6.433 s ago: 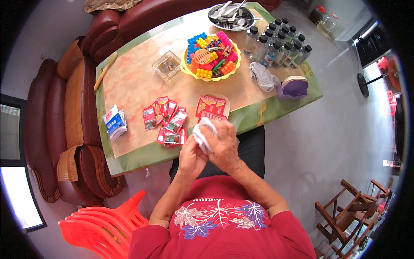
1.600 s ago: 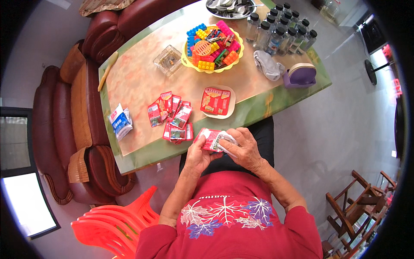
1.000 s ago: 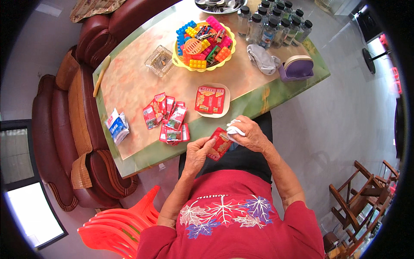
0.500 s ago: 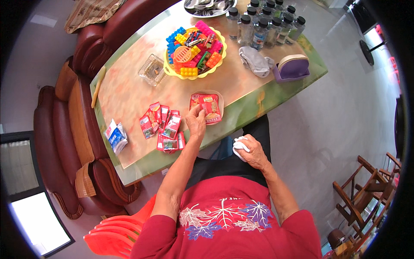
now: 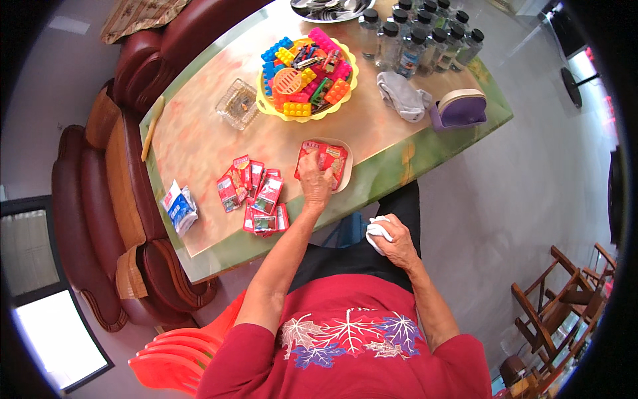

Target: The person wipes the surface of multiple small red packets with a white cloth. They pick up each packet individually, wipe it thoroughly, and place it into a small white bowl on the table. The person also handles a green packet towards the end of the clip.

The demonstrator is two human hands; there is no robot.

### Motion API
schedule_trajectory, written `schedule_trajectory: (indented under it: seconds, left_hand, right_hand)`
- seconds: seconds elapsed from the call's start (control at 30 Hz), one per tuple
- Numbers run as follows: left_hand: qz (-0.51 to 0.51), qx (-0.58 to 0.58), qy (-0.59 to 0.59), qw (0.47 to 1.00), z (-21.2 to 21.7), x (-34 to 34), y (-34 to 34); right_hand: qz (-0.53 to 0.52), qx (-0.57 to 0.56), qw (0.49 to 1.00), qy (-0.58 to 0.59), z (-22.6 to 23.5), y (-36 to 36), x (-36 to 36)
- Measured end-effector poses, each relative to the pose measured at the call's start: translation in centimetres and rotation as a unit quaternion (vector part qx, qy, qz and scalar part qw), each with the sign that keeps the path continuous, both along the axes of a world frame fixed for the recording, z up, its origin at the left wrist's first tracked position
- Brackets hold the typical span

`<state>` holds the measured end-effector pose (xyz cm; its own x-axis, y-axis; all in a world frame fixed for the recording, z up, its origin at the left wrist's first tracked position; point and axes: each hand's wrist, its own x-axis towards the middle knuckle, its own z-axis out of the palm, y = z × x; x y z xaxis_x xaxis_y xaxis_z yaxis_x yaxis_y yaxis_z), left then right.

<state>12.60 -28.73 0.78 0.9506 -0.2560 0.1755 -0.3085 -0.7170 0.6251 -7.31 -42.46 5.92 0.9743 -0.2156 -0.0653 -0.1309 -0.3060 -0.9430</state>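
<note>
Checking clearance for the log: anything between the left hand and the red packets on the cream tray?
Nothing visible: the left hand is over the red packets, seemingly touching them. The right hand, holding a white cloth, is off to the right; the loose packet pile lies to the left.

A maroon leather sofa (image 5: 96,226) runs down the left side, tan woven mats (image 5: 124,189) over its seat, beneath a pale grey wall (image 5: 50,86). At lower left, a dark-framed window (image 5: 60,339) glows white. The worktop (image 5: 189,149) has a peach marbled centre and green border. Red plastic chairs (image 5: 176,359) stand nested nearby. Across the smooth grey floor (image 5: 465,219), dark wooden furniture (image 5: 577,298) shows legs and rails; glare whitens the far right.
</note>
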Motion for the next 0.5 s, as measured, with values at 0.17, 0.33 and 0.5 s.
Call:
schedule_trajectory:
  seconds: [0.17,0.33,0.5]
  left_hand:
    - [0.039,0.131,0.011,0.99,0.8,-0.8,-0.6]
    - [0.045,0.07,-0.041,0.996,3.1,-2.2,1.5]
    - [0.145,0.082,-0.092,0.982,3.0,-4.6,10.1]
  right_hand:
    - [-0.001,0.004,1.0,0.009,0.0,0.5,0.4]
    - [0.008,0.006,1.0,0.012,0.7,1.0,0.8]
    - [0.023,-0.009,1.0,-0.016,1.2,1.3,0.9]
